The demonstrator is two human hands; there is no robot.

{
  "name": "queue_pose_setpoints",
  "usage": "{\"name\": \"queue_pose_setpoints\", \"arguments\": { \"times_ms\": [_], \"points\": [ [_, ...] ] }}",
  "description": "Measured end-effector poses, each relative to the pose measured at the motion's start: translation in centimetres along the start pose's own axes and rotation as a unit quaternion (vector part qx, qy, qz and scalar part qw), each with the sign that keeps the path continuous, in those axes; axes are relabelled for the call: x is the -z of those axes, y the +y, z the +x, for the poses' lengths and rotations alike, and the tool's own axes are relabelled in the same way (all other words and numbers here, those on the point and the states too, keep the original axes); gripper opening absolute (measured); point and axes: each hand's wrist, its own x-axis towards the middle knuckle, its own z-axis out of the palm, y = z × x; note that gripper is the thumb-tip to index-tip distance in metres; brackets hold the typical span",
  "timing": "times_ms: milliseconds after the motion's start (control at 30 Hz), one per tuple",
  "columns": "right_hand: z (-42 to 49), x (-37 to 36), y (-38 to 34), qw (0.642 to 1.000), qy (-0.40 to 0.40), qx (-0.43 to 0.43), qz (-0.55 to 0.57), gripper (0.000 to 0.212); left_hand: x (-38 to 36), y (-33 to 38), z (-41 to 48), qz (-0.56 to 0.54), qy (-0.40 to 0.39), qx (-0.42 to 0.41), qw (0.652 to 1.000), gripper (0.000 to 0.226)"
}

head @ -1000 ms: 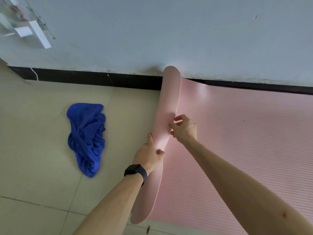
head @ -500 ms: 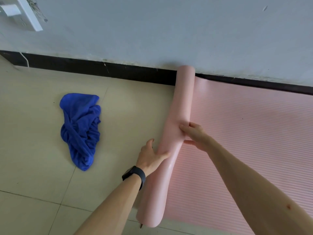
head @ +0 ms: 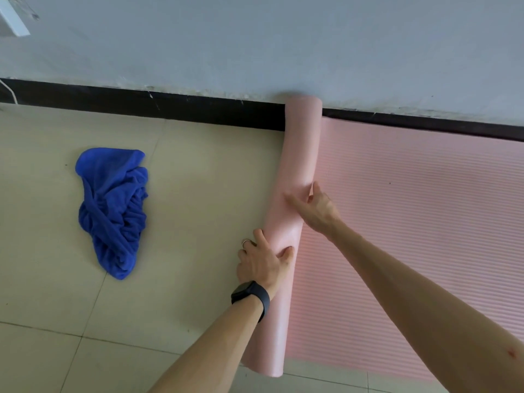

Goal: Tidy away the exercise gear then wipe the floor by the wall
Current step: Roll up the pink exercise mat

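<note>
At the far left, a white fixture (head: 12, 19) sits high on the grey wall (head: 255, 43), partly cut off by the frame edge. A black skirting (head: 141, 104) runs along the base of the wall above the beige tiled floor (head: 42, 222). On the tiles lies a crumpled blue cloth (head: 113, 208), well apart from both hands and from the mat.

Further right, the left hand (head: 262, 263) presses on the near part of the roll (head: 297, 171), the rolled-up end of the pink mat (head: 411, 222). Its palm lies against the roll's left flank, the thumb reaching over onto the top, and the fingers (head: 249, 245) are spread flat rather than clenched; a ring shows on one of them. A black watch (head: 251, 295) wraps the wrist.

The roll lies on the floor, running from the near edge of the mat away to the wall, where its far end touches the skirting.

The right hand (head: 316, 208) meets the roll farther along, on its right side at the seam where roll meets flat mat. The thumb stretches across the roll's top and the fingers (head: 314, 191) curl against the roll's right edge, loosely gripping it.

To the right, the unrolled ribbed part of the mat lies flat on the floor, its far edge along the skirting, running out of the frame.
</note>
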Motion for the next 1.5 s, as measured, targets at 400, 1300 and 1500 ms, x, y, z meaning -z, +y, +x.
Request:
{"name": "queue_pose_setpoints", "arguments": {
  "times_ms": [400,1300,1500],
  "points": [
    [-0.5,3.6,5.3,0.998,0.042,-0.052,-0.014,0.072,-0.4,-1.1,-1.5,-0.294,-0.169,-0.005,0.941,0.074],
    [-8.5,8.5,14.9,0.980,0.010,-0.068,0.188,0.063,-4.3,4.8,-6.7,-0.315,-0.168,0.007,0.934,0.078],
    [-9.6,7.7,17.3,0.929,-0.027,-0.099,0.356,0.061,-4.1,5.8,-6.7,-0.328,-0.234,0.017,0.915,0.064]
  ]
}}
